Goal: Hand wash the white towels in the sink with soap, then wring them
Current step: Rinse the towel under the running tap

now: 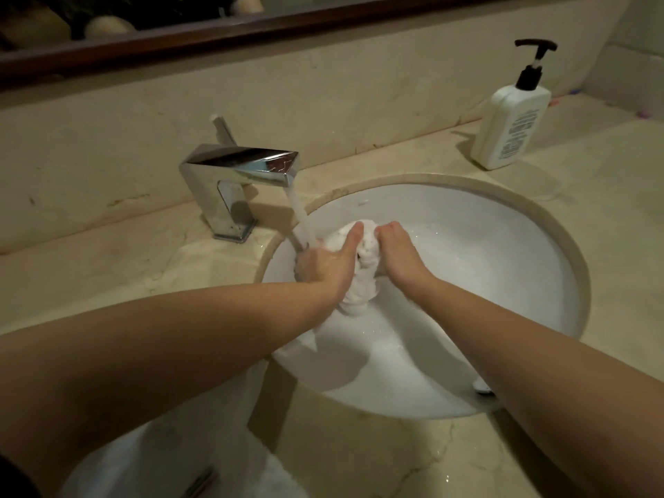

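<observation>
A bunched white towel (361, 278) hangs between my two hands over the round white sink (485, 282). My left hand (328, 262) grips its left side, thumb lying across the top, directly under the running water. My right hand (397, 255) grips the right side with fingers curled into the cloth. The towel's lower end trails down toward the basin floor. The chrome faucet (244, 170) at the back left pours a steady stream (300, 217) onto my left hand. A white pump soap bottle (512, 116) stands on the counter at the back right.
The beige marble counter (593, 217) surrounds the sink. A dark wooden mirror frame (251, 30) runs along the wall above. Another white cloth (161, 461) lies on the counter at the near left, under my left forearm. A small white object (481, 384) sits at the sink's near right rim.
</observation>
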Demonstrator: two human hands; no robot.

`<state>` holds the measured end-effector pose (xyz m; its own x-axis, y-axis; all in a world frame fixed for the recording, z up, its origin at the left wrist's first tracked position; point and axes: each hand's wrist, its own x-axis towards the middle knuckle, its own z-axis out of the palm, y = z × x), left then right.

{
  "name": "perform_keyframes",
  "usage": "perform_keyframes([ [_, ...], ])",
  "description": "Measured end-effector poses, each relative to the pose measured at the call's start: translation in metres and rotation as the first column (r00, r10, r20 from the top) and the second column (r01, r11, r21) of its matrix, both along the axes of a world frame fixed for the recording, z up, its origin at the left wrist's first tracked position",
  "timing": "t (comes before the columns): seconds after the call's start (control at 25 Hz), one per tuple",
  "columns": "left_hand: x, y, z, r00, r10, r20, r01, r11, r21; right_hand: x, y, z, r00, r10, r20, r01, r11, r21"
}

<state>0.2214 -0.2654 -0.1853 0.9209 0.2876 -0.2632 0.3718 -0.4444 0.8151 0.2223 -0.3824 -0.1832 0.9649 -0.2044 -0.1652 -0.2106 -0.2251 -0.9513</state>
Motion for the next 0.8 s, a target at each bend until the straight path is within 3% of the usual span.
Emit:
perform_keyframes([
  [0.08,-0.008,0.004,0.012,0.991,-0.1,0.092,0.096,0.994,0.046,-0.004,0.002,-0.004,0.993,0.089,-0.071,-0.086,0.995,0.045],
  [0.16,-0.009,0.008,0.013,0.974,-0.214,0.078,0.209,0.975,0.07,-0.009,0.0,-0.011,0.969,0.18,-0.171,-0.206,0.968,-0.146],
  [0.24,-0.006,0.01,0.003,0.97,-0.232,0.073,0.223,0.969,0.109,-0.009,-0.004,-0.015,0.983,0.132,-0.131,-0.17,0.925,-0.341],
  [0.36,-0.006,0.001,-0.005,0.975,-0.197,0.104,0.188,0.979,0.084,-0.012,0.0,-0.01,0.988,0.151,0.007,-0.144,0.955,-0.26],
  [0.56,-0.005,-0.008,-0.015,0.996,-0.088,0.014,0.089,0.987,-0.134,-0.013,0.01,-0.025,0.955,0.295,0.008,-0.28,0.915,-0.291],
  [0.8,0.005,-0.019,-0.047,0.996,-0.092,-0.017,0.086,0.975,-0.203,-0.008,0.013,-0.036,0.98,0.201,0.003,-0.186,0.915,-0.359],
])
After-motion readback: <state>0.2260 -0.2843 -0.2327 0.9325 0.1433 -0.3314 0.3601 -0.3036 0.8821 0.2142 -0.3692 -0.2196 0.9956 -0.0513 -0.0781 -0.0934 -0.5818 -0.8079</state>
